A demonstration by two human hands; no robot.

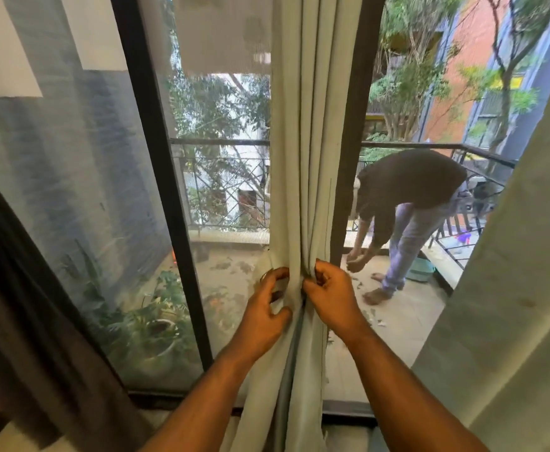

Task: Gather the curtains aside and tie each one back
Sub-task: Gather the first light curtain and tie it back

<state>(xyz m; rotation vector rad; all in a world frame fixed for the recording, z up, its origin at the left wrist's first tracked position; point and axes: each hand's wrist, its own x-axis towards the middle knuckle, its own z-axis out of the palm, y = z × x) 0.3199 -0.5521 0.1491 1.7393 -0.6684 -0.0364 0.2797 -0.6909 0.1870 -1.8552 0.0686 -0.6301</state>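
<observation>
A pale grey-green curtain hangs bunched into narrow folds in front of the dark window post. My left hand curls round the gathered folds from the left at waist height. My right hand pinches the same bunch from the right, with its fingertips meeting the cloth beside the left hand. A second pale curtain hangs loose along the right edge. A dark brown curtain hangs at the lower left. No tie-back is visible in the frame.
Dark-framed sliding doors with mesh stand behind the curtains. Outside, a person bends over on the balcony near the railing. Potted plants sit on the balcony floor at the left.
</observation>
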